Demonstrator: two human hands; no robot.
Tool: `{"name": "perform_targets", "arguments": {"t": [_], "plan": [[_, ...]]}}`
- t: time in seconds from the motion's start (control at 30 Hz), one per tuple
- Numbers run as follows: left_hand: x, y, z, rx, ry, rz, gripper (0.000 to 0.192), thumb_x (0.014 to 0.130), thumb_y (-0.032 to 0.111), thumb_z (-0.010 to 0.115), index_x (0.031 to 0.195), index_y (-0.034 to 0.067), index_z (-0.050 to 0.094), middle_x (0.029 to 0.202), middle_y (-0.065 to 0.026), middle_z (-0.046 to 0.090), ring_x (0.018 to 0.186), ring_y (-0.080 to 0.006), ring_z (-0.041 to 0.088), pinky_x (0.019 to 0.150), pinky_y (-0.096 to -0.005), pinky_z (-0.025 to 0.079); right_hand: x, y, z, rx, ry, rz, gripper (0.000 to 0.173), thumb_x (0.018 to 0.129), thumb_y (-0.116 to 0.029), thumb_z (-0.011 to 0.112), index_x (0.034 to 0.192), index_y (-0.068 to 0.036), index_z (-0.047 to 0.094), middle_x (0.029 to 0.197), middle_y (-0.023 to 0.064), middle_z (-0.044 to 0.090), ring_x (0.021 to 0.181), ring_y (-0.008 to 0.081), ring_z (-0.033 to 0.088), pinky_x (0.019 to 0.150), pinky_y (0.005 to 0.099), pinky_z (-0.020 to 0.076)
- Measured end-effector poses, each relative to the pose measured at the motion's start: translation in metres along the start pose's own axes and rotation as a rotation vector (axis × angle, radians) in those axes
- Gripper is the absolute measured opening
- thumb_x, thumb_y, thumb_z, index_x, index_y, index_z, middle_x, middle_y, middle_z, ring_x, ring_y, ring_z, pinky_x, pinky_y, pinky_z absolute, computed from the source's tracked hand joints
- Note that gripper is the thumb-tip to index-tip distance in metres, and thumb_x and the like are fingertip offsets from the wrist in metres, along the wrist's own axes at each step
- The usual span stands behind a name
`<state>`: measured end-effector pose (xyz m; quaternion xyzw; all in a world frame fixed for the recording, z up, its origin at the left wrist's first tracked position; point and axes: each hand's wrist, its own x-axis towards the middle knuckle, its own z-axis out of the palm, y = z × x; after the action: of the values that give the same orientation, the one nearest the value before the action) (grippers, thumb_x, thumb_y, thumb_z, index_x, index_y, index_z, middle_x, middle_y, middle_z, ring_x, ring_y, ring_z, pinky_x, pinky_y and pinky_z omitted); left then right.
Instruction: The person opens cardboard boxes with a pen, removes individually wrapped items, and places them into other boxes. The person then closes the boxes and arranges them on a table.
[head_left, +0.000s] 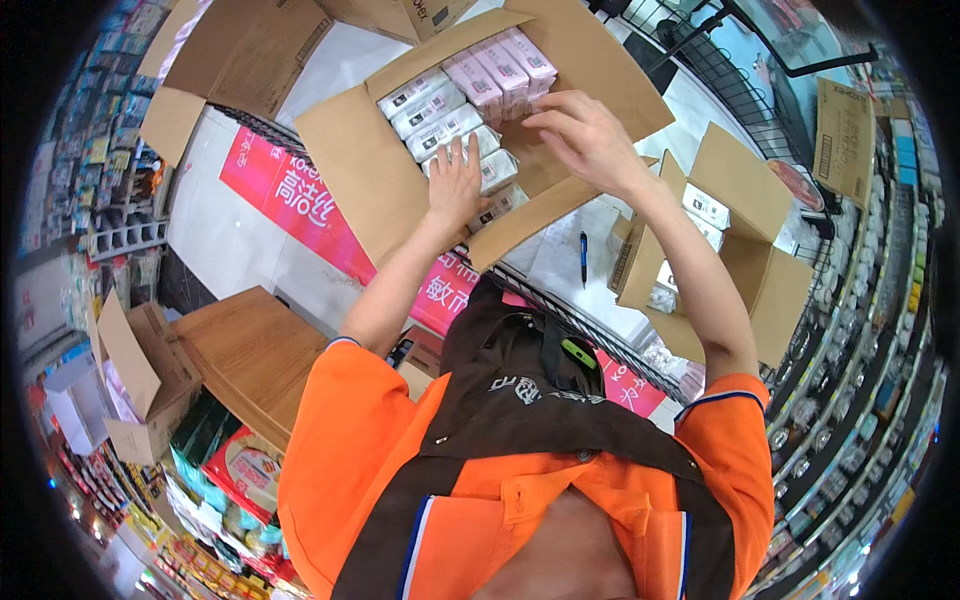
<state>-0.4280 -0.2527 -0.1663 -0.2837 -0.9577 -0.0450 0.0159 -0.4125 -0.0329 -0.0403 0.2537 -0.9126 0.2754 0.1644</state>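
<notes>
In front of me an open cardboard box (345, 150) holds rows of plastic-wrapped packs. My left hand (456, 180) lies over the near white packs (442, 131), fingers spread and touching them; its thumb is partly hidden, so a grip cannot be made out. Beside the pink packs (495, 71), my right hand (585, 139) hovers over the box's right part with bent fingers apart and nothing visible in them. Brown cardboard shows below that hand. Another white pack (499, 208) sits at the box's near side, by my left wrist.
A smaller open carton (750, 277) with white packs stands to the right. Between the boxes, a blue-black pen (583, 259) lies on a white surface with a black wire rim (555, 315). Another open carton (247, 52) is at upper left, a wooden tabletop (247, 345) at lower left.
</notes>
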Motion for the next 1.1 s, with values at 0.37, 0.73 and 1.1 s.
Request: {"name": "perform_targets", "arguments": {"t": [0.37, 0.73, 1.1], "plan": [[0.006, 0.001, 0.02, -0.078, -0.099, 0.021, 0.114, 0.049, 0.042, 0.084, 0.139, -0.001, 0.028, 0.126, -0.0243, 0.046, 0.119, -0.0373, 0.043, 0.099, -0.049, 0.032, -0.033, -0.045, 0.016, 0.187, 0.135, 0.392, 0.025, 0.08, -0.003, 0.061, 0.105, -0.007, 0.064, 0.109, 0.0107, 0.059, 0.102, 0.0271, 0.057, 0.087, 0.0359, 0.0461], [0.011, -0.018, -0.175, -1.859, -0.276, -0.111, 0.067, 0.07, 0.021, 0.067, 0.129, 0.0, 0.042, 0.11, -0.0156, 0.059, 0.098, -0.0284, 0.061, 0.084, -0.0407, 0.052, -0.108, -0.091, -0.06, 0.209, 0.584, 0.467, 0.029, 0.087, -0.001, 0.055, 0.116, 0.0, 0.056, 0.11, 0.01, 0.063, 0.103, 0.0182, 0.058, 0.086, 0.0311, 0.0465], [-0.016, 0.208, -0.103, -2.893, -1.391, -0.216, 0.061, 0.088, 0.05, 0.044, 0.133, 0.01, 0.046, 0.13, -0.0143, 0.052, 0.115, -0.0305, 0.054, 0.096, -0.049, 0.045, -0.209, -0.081, -0.202, -0.255, 0.097, 0.204, 0.101, 0.06, -0.009, 0.079, 0.145, -0.016, 0.025, 0.151, 0.0141, 0.017, 0.132, 0.0351, 0.03, 0.105, 0.0439, 0.033]]}}
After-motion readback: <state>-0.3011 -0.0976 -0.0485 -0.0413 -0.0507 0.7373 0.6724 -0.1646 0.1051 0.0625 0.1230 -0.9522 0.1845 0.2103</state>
